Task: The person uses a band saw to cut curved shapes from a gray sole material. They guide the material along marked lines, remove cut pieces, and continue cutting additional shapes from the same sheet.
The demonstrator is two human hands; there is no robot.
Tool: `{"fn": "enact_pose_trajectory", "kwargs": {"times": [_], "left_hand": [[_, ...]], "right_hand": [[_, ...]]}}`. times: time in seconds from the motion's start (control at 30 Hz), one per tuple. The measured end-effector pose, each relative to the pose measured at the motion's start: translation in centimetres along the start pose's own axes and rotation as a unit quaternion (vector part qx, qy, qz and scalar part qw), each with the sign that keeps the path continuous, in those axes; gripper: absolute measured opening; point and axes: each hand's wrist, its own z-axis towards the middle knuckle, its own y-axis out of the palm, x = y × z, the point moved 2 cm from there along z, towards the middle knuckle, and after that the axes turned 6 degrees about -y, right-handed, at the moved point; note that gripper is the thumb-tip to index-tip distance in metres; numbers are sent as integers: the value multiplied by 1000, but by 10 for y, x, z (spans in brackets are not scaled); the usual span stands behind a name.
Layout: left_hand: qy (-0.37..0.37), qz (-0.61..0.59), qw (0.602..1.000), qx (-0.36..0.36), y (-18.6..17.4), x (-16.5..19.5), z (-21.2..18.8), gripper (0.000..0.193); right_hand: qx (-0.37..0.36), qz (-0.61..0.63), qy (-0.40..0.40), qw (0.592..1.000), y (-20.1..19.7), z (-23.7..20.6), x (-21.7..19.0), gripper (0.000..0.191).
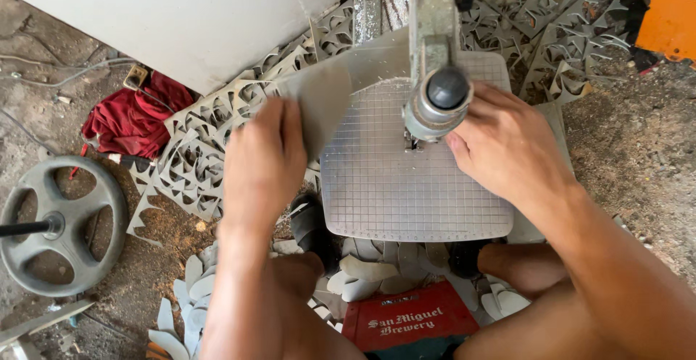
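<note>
Offcuts point(362, 269) litter the floor nearest the operator, below both wrists beside a red crate point(413, 324); footing could slip. Left hand point(262, 160) lies flat, fingers closed down on a grey sheet point(322, 102) at the left edge of the gridded saw table point(406, 193). Right hand point(507, 146) rests palm down on the table, fingers curled beside the blade guide point(438, 102) (what it grips, cannot tell). Judged risk: right fingertips sit just beside the cut point; a sheet catching or jerking could drag them in. Cut lattice scrap point(196, 160) lies beyond the left hand.
</note>
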Motion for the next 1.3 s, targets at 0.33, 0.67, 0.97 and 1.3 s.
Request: {"fn": "enact_pose_trajectory", "kwargs": {"times": [0.33,0.67,0.97,1.3], "left_hand": [[185,-107,969,-127,18,53,-70,16],[289,-42,944,-154,37,64,-77,31],[286,-63,947,-131,25,37,-66,25],[293,-68,948,-102,30,34,-65,25]], "right_hand": [[-50,81,25,995,-34,-51,-84,21],[-66,38,28,997,-27,-65,-26,83],[-69,80,34,994,-19,-49,-45,78],[-89,82,37,992,-17,-40,-41,79]]}}
